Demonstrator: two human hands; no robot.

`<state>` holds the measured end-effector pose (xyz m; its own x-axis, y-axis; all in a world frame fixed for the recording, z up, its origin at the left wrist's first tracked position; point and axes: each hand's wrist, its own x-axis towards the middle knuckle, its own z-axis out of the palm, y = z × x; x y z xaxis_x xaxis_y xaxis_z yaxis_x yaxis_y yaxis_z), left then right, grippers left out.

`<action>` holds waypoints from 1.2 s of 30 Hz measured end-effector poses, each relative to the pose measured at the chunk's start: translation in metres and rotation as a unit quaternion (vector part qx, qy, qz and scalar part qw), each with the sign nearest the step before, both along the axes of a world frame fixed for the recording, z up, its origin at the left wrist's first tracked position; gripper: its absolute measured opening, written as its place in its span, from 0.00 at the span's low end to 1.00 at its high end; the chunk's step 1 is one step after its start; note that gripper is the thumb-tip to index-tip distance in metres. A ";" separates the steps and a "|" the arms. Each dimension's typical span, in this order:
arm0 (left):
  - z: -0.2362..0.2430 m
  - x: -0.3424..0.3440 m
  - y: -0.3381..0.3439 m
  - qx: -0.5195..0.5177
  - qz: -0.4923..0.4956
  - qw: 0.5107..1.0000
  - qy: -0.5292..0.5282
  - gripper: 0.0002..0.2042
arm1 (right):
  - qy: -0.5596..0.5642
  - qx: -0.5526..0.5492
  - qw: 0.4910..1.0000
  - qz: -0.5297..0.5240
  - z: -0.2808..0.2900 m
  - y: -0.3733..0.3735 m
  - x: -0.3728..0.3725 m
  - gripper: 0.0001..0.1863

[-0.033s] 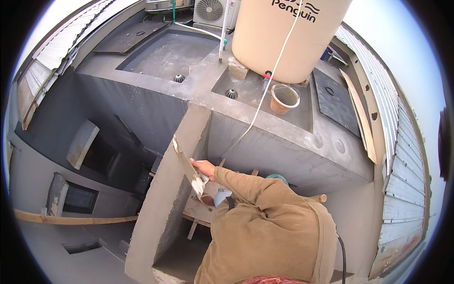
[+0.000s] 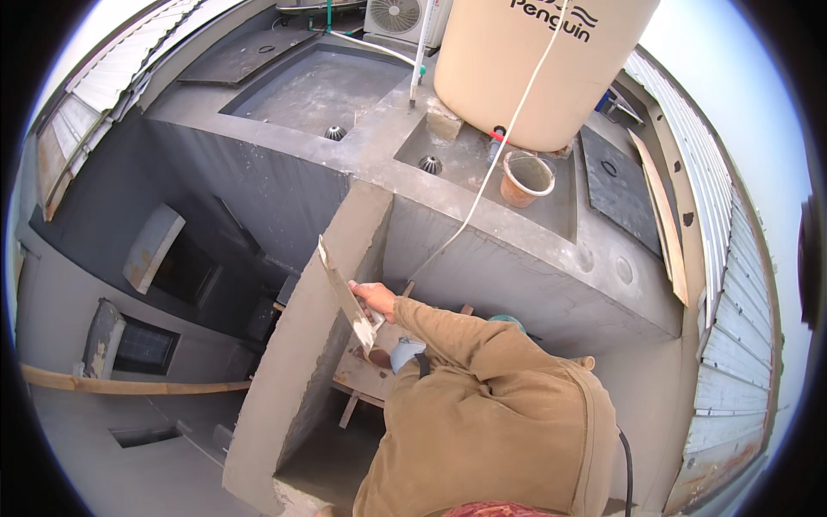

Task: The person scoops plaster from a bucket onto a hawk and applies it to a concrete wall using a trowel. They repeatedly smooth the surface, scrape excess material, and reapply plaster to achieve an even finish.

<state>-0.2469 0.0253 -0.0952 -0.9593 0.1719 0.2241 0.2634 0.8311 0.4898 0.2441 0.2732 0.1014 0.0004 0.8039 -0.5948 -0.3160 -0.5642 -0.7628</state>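
R hand had fingers clamped on the float, which was by the wall's R edge; contact unclear. L hand was R of wall, fingers' state couldn't be told. Bucket stood beyond wall, to R.

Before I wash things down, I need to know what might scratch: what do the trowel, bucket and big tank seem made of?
Trowel: probably metal, judging by its thin, flat blade; finish unclear under pale smears.
Bucket: likely plastic, dull orange, with a thin rim and greyish crust inside.
Tank: apparently plastic, smooth and satin beige; its rounded lower edge looks moulded.
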 end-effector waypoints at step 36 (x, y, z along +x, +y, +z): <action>0.089 -0.030 -0.083 -0.184 0.251 0.949 -0.048 0.36 | -0.301 0.291 0.590 0.691 0.012 -0.098 -0.528 0.22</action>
<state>-0.2765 -0.0579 -0.0058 -0.9537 -0.2629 0.1458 -0.2427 0.9595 0.1427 -0.2836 0.1750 0.1130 -0.8238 0.3528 -0.4437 0.5649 0.4472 -0.6934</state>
